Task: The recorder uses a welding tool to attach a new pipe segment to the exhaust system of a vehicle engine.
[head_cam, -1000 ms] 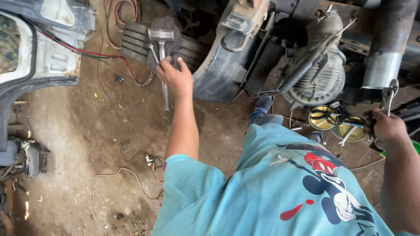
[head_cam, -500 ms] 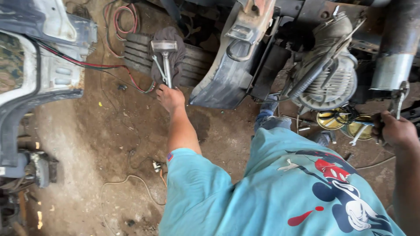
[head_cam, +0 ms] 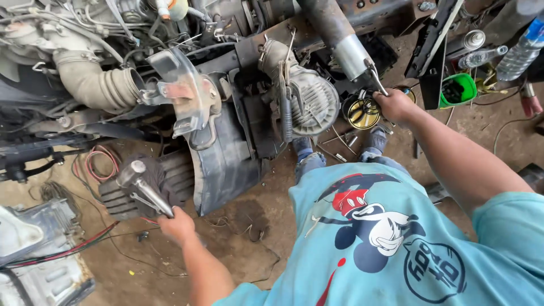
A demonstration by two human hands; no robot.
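Note:
My left hand (head_cam: 177,225) grips the lower end of a long silver metal tool (head_cam: 146,190). The tool's wide head lies on a black ribbed plastic part (head_cam: 116,201) on the dirt floor. My right hand (head_cam: 395,105) is stretched forward and closed around a thin metal hand tool (head_cam: 375,75). That tool's tip sits against a grey metal pipe (head_cam: 347,52) under the vehicle. Between my arms are my light blue printed shirt (head_cam: 385,238) and my shoes (head_cam: 306,148).
A black wheel-arch liner (head_cam: 226,161) and a round ribbed housing (head_cam: 313,103) hang from the vehicle ahead. Red wire coils (head_cam: 97,163) lie left. Round yellow tins (head_cam: 362,112), a green tub (head_cam: 459,88) and a plastic bottle (head_cam: 518,52) sit right. A pale body panel (head_cam: 34,258) lies bottom left.
The view has swung upward and left. My left hand has slid down the silver tool's handle. My right hand has moved from beside the tins up to the pipe.

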